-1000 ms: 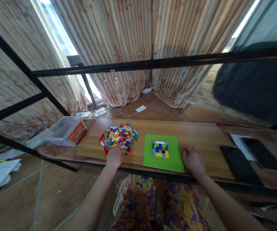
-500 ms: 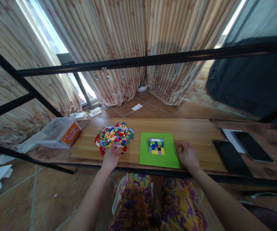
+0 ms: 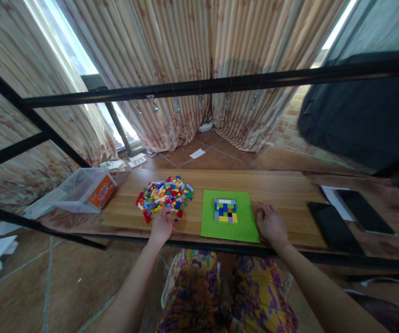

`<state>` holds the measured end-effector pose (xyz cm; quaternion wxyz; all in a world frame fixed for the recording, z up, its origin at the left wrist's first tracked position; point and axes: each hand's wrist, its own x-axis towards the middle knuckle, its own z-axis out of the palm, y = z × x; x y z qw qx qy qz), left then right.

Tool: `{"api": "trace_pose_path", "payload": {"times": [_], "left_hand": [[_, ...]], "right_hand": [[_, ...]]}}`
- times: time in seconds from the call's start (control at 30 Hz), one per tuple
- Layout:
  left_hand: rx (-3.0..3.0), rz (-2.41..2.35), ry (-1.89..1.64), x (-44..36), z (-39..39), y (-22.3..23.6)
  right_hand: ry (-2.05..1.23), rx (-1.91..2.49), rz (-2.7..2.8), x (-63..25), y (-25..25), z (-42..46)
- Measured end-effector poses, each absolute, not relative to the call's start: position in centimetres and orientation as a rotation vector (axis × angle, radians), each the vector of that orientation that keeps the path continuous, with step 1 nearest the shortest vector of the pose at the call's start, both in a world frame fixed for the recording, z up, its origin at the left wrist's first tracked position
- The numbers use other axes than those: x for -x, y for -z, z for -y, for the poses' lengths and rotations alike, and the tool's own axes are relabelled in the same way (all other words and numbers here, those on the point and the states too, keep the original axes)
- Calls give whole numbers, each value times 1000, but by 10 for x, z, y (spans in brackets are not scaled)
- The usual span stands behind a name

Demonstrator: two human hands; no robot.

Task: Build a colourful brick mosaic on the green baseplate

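Observation:
A heap of small toy bricks (image 3: pixel 164 194) in many colours lies on the wooden board, left of the middle. At its near edge is my left hand (image 3: pixel 162 225), fingers drawn together; what they hold, if anything, is too small to make out. The green baseplate (image 3: pixel 230 231) lies flat to the right of the heap. On it sits a block of joined bricks (image 3: pixel 225 211) in yellow, blue, white, grey and other colours. My right hand (image 3: pixel 272 223) rests on the board just beside the plate's right edge, its fingers curled in and their tips partly hidden.
A clear plastic box (image 3: pixel 81 189) with an orange label stands at the left end of the table. Two dark phone-like slabs (image 3: pixel 334 226) and a white paper (image 3: pixel 338 203) lie at the right. A black metal bar (image 3: pixel 199 88) crosses beyond the table.
My left hand has shifted very slightly to the right at the heap's near edge. My right hand and the baseplate have stayed in place.

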<state>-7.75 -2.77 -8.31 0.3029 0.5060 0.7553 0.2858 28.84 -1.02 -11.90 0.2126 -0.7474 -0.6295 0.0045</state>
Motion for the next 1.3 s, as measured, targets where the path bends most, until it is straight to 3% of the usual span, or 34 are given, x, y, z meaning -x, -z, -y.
{"api": "trace_pose_path", "payload": {"times": [0.73,1.0,1.3], "left_hand": [[-1395,-2025,-906,73,24,79],[-1515,-1629,-1020,35,31,76],[-1822,-1586,-791,-19,24,67]], "right_hand": [[-11,2101,1756,-287,117,11],[-18,2097,1750,-287,115,11],[-40,2110,1747,-285,112,11]]}}
